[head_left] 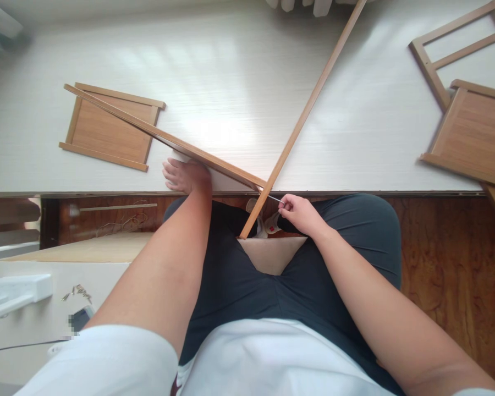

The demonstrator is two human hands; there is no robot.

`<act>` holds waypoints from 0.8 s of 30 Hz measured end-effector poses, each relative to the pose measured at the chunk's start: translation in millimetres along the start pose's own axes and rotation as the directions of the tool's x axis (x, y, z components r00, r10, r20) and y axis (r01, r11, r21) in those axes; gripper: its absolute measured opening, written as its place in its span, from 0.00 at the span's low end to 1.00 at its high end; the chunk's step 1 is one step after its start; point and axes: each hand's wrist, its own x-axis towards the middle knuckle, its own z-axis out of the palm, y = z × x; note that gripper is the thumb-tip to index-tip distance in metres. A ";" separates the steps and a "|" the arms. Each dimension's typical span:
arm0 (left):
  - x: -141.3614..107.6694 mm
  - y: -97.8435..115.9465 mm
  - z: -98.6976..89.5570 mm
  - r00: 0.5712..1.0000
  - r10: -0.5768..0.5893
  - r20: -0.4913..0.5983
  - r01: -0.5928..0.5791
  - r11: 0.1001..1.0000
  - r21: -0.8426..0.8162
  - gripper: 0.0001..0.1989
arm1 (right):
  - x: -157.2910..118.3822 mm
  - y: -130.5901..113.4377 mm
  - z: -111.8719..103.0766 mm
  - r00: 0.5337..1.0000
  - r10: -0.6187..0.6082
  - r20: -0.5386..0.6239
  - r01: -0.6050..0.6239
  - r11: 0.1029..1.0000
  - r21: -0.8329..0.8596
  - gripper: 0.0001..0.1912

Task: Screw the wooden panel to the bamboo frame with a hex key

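Note:
A long wooden strip point(313, 99) runs from the far side of the white table down to my lap. A second wooden piece point(165, 135), seen edge-on, meets it at an angle near the table's front edge. My left hand point(186, 175) is against the near side of this second piece, its fingers stretched out and apart. In my right hand point(299, 212) the fingers pinch a thin metal hex key point(275, 198), which points at the joint of the two pieces. The tip of the hex key is hidden behind the long strip.
On the white table point(231, 71) lie a framed wooden panel point(111, 129) at left, another panel point(474, 126) and an open wooden frame point(431, 71) at right. Small screws point(79, 291), a phone point(81, 318) and a power strip point(20, 289) rest on a surface at lower left.

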 end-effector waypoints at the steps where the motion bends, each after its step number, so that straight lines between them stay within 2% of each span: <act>1: 0.4 -0.3 0.9 1.000 0.000 -0.001 0.000 1.000 0.001 0.25 | 0.0 -0.6 -0.3 1.000 0.002 -0.006 -0.002 1.000 -0.008 0.02; 6: 1.5 -2.0 3.9 1.000 0.015 -0.007 -0.015 1.000 0.000 0.26 | 3.0 0.0 0.3 0.998 0.060 0.018 -0.061 0.996 0.061 0.09; 15: -1.8 1.1 -3.0 1.000 -0.005 0.004 0.005 1.000 0.005 0.25 | 6.8 3.6 3.2 0.995 0.098 0.029 -0.103 0.969 0.225 0.08; 24: -0.6 0.1 0.8 1.000 0.000 -0.017 0.000 1.000 0.018 0.24 | -0.6 -6.2 -2.3 1.000 0.012 0.023 -0.013 0.999 0.030 0.04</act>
